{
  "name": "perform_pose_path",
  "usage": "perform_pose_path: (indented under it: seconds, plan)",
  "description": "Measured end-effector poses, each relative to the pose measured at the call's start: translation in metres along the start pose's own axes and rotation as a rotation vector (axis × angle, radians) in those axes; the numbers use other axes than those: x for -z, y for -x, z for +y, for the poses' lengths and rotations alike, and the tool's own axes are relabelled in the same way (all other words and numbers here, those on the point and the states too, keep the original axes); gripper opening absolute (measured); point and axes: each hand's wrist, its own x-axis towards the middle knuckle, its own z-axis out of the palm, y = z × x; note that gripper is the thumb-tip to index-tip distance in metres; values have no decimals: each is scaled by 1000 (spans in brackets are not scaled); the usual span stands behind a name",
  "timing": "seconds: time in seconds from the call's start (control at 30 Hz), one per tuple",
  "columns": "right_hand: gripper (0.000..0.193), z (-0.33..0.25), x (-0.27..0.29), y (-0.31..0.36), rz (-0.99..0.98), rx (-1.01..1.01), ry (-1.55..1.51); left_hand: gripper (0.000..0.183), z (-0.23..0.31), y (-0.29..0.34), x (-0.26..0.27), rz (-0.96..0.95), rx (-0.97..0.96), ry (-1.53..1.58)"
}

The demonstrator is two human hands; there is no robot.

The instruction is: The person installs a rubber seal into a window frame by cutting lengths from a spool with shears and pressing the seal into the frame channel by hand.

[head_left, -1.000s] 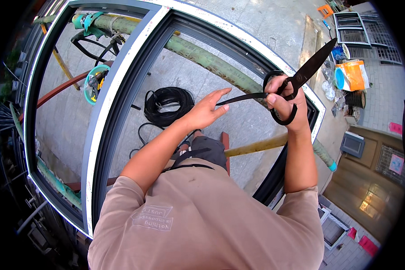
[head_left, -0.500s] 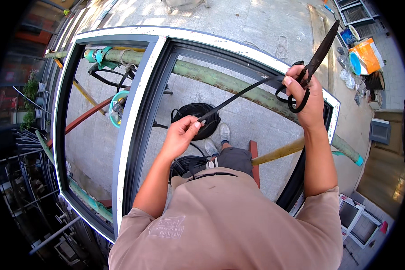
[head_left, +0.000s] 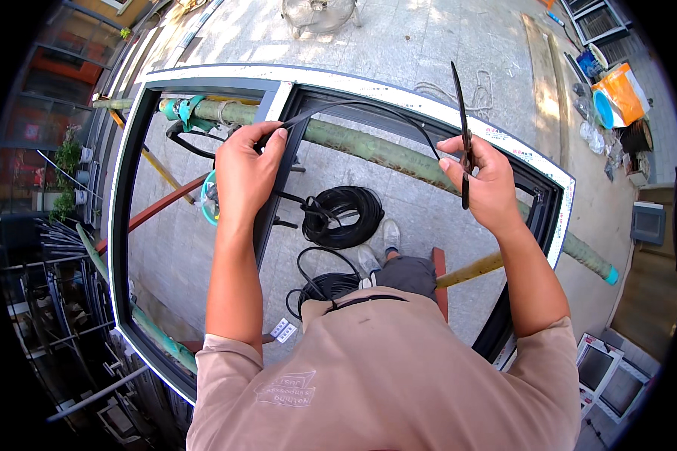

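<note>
The left hand (head_left: pixel 247 169) is closed, fingers curled over the top of the dark centre bar of a window frame (head_left: pixel 203 75), pinching one end of a black rubber sealing strip (head_left: pixel 368 109) against it. The strip arcs from that hand toward three o'clock, rising over a green-wrapped pole (head_left: pixel 368 146) and dropping to the right hand (head_left: pixel 489 180). The right hand is wrapped shut round the handles of black scissors (head_left: pixel 459 113), whose long blades point toward twelve o'clock; the strip's far end seems to meet the blades near the thumb, though the exact contact is hard to make out.

The frame, dark with a white outer edge, lies across the poles above a paved floor (head_left: pixel 429 45). Below the hands, at six o'clock from the strip, a black coil of strip (head_left: pixel 346 214) lies on the floor, with a second looser loop just beside the person's shoes (head_left: pixel 380 248).

At two o'clock, well apart from the work, a blue bucket (head_left: pixel 604 109) sits touching an orange bag (head_left: pixel 623 90); what either holds cannot be seen. A fan (head_left: pixel 320 15) stands at twelve o'clock.
</note>
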Motion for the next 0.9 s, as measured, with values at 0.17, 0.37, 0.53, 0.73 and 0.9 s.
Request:
perform_pose_path:
  seconds: [0.17,0.37,0.53,0.73,0.9]
  plan:
    - [22,-1,8,0,14,-13,13,23,-1,-36,1,57,-96,-238]
    - [22,-17,22,0,39,-75,8,20,-4,-47,-11,21,-203,-273]
    - [19,-14,33,-1,173,-56,-106,15,-4,-52,-27,36,-222,-370]
    - [19,-19,66,-2,431,-35,-226,9,-3,-51,-46,166,-326,-495]
    - [21,-11,92,-7,700,-35,-397,9,-5,-49,-61,158,-351,-608]
